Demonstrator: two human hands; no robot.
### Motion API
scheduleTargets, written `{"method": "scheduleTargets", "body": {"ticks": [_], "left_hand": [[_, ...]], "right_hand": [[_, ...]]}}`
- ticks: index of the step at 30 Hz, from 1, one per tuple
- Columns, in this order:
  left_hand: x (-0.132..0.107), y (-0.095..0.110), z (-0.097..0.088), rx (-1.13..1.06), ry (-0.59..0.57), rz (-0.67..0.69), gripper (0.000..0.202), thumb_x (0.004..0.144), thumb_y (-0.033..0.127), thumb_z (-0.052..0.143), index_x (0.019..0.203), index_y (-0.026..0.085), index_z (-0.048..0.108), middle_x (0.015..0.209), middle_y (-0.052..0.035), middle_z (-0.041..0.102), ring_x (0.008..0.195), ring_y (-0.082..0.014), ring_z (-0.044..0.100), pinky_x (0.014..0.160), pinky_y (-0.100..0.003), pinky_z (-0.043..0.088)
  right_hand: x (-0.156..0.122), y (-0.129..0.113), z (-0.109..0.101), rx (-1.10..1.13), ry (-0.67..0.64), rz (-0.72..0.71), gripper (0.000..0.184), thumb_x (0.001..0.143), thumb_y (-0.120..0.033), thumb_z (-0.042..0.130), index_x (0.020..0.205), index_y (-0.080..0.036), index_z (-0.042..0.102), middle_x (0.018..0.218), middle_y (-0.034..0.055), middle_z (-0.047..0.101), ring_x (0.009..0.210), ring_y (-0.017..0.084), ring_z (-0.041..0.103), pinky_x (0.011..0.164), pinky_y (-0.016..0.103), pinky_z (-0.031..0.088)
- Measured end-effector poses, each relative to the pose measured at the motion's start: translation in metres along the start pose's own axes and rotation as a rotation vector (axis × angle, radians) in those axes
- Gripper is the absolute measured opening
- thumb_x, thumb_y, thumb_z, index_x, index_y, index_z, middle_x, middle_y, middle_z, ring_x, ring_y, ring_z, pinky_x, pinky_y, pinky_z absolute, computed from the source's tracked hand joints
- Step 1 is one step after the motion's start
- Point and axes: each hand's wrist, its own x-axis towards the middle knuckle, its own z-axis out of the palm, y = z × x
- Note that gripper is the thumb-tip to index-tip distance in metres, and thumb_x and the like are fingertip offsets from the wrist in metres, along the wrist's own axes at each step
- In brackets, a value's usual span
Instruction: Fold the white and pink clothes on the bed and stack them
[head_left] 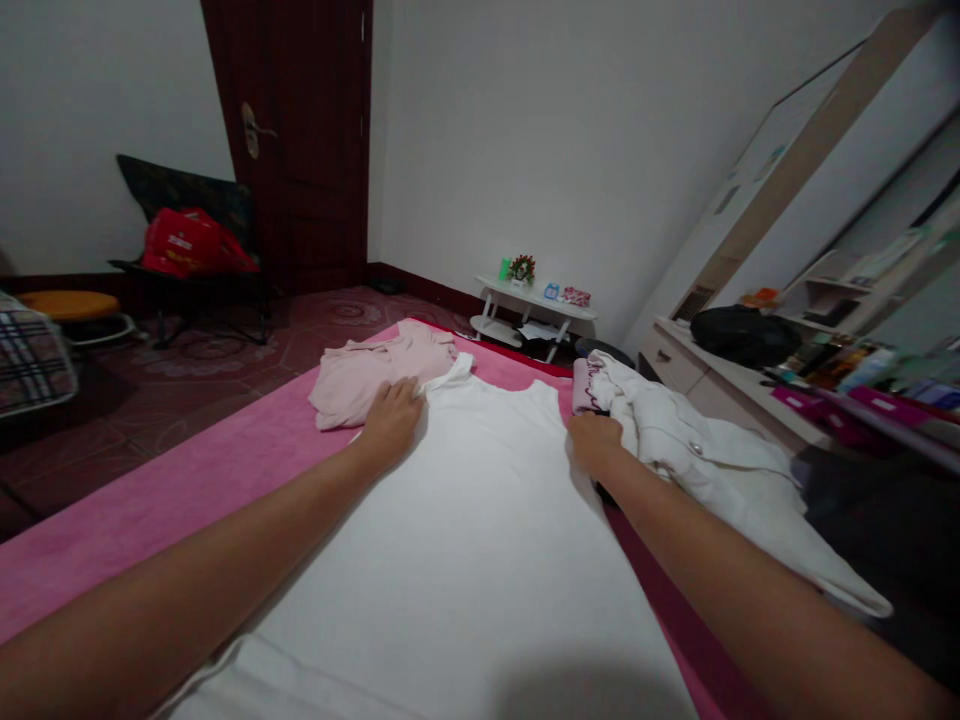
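A white sleeveless top (487, 520) lies spread out in front of me, its neckline and straps at the far end and its lower part bunched near me. My left hand (391, 422) is closed at its left armhole edge, fingertips beside the strap. On the opposite armhole edge my right hand (595, 442) is closed too, its fingertips largely hidden. A folded pale pink garment (360, 375) lies just beyond my left hand. To the right of my right hand is a heap of white clothing (697, 450) with a metal button.
A pink cover (202, 510) lies under the clothes. Beyond it stands a small white table (540, 295) with a flower pot and clock. At the right is a cluttered dresser (697, 385). A chair holds a red bag (191, 243), near a dark door (315, 150).
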Motion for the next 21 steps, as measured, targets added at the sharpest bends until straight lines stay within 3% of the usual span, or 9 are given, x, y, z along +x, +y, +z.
{"method": "scheduleTargets", "body": {"ticks": [3, 5, 7, 10, 13, 16, 21], "left_hand": [[0.002, 0.012, -0.002, -0.085, 0.017, 0.196, 0.033, 0.087, 0.009, 0.038, 0.105, 0.011, 0.066, 0.142, -0.0177, 0.044, 0.136, -0.0309, 0.034, 0.114, -0.052, 0.020], [0.005, 0.025, 0.001, -0.181, -0.056, 0.265, 0.033, 0.092, 0.015, 0.037, 0.112, 0.013, 0.063, 0.138, -0.0148, 0.050, 0.134, -0.0260, 0.039, 0.115, -0.046, 0.024], [0.011, 0.037, 0.009, -0.253, -0.165, 0.247, 0.039, 0.096, 0.030, 0.037, 0.127, 0.014, 0.054, 0.137, -0.0143, 0.051, 0.131, -0.0242, 0.042, 0.112, -0.042, 0.031], [0.027, 0.046, 0.024, -0.269, -0.312, 0.204, 0.062, 0.094, 0.054, 0.033, 0.144, 0.017, 0.035, 0.148, -0.0144, 0.038, 0.138, -0.0274, 0.033, 0.112, -0.044, 0.029], [0.050, 0.042, 0.039, -0.237, -0.373, 0.157, 0.066, 0.094, 0.059, 0.030, 0.145, 0.018, 0.033, 0.152, -0.0141, 0.031, 0.141, -0.0293, 0.025, 0.114, -0.047, 0.023], [0.070, 0.036, 0.051, -0.231, -0.353, 0.103, 0.063, 0.095, 0.054, 0.032, 0.142, 0.012, 0.037, 0.150, -0.0167, 0.033, 0.140, -0.0270, 0.028, 0.114, -0.041, 0.023], [0.084, 0.038, 0.059, -0.223, -0.227, -0.034, 0.049, 0.097, 0.039, 0.033, 0.139, 0.014, 0.038, 0.151, -0.0153, 0.031, 0.136, -0.0258, 0.035, 0.110, -0.039, 0.031]], "right_hand": [[0.004, -0.025, 0.003, 0.033, 0.022, -0.108, 0.037, 0.082, -0.014, 0.057, 0.119, -0.013, 0.061, 0.121, 0.0204, 0.060, 0.111, 0.030, 0.059, 0.090, 0.043, 0.045], [0.006, -0.045, 0.012, 0.102, 0.042, -0.249, 0.046, 0.087, -0.025, 0.055, 0.133, -0.018, 0.051, 0.136, 0.0141, 0.053, 0.122, 0.025, 0.052, 0.100, 0.038, 0.039], [0.011, -0.062, 0.028, 0.187, 0.047, -0.357, 0.053, 0.093, -0.040, 0.047, 0.142, -0.021, 0.040, 0.148, 0.0096, 0.040, 0.134, 0.021, 0.038, 0.109, 0.037, 0.030], [0.028, -0.071, 0.053, 0.331, 0.017, -0.398, 0.059, 0.096, -0.055, 0.031, 0.148, -0.026, 0.030, 0.157, 0.0051, 0.023, 0.144, 0.023, 0.019, 0.114, 0.046, 0.019], [0.052, -0.061, 0.070, 0.409, 0.011, -0.321, 0.060, 0.095, -0.059, 0.026, 0.148, -0.031, 0.027, 0.158, 0.0015, 0.016, 0.146, 0.023, 0.011, 0.115, 0.050, 0.013], [0.074, -0.045, 0.080, 0.417, 0.024, -0.212, 0.059, 0.096, -0.057, 0.026, 0.148, -0.028, 0.030, 0.158, 0.0032, 0.018, 0.145, 0.022, 0.014, 0.115, 0.048, 0.013], [0.092, -0.024, 0.089, 0.476, 0.304, 0.015, 0.050, 0.097, -0.040, 0.035, 0.137, -0.012, 0.046, 0.144, 0.0135, 0.044, 0.134, 0.021, 0.038, 0.111, 0.034, 0.027]]}}
